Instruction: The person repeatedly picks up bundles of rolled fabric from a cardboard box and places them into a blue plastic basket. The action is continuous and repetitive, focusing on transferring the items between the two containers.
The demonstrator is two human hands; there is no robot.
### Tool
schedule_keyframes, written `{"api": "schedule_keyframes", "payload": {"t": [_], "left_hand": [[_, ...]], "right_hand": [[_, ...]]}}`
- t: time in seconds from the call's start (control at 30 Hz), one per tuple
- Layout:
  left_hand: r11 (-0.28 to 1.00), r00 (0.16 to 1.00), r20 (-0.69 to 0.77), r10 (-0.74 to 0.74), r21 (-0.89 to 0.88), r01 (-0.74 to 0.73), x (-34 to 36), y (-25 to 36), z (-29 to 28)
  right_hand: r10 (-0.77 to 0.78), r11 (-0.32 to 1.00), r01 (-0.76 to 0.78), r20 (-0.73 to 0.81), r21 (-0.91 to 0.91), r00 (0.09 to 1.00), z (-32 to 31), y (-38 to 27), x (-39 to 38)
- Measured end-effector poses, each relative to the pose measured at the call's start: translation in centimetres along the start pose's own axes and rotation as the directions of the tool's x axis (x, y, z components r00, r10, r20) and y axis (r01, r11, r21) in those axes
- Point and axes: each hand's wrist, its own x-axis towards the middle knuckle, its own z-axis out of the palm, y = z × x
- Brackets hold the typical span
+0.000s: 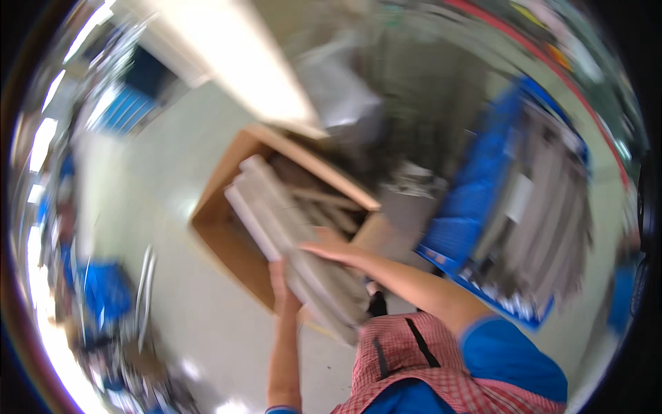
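A bundle of long, beige-grey padded strips point(271, 210) lies at a slant across an open cardboard box point(227, 248), held by me. My left hand point(283, 285) grips the left edge of the bundle, and my right hand point(327, 245) is wrapped over its right side. Similar long pieces point(334, 210) lie inside the box, behind the bundle. The picture is blurred by motion, so the material of the strips is hard to make out.
A blue crate point(460, 200) full of long grey strips stands to the right on the grey floor point(152, 193). A pale board point(234, 55) and a grey wrapped object point(341, 103) are beyond the box. Blue containers point(103, 293) and metal items line the left.
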Motion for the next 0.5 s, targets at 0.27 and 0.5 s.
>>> {"api": "schedule_keyframes", "payload": {"t": [0.27,0.5], "left_hand": [[0.566,0.935,0.135,0.329,0.764,-0.309,13.5,-0.2,-2.8],[0.926,0.481,0.792,-0.375,0.348,0.149,-5.7,-13.4,31.1]], "right_hand": [[-0.609,0.743,0.322,-0.391,-0.587,0.69,-8.2,3.0,-2.5],[-0.37,0.909,-0.246,-0.923,-0.336,-0.108,-31.3,13.0,-37.3]]}}
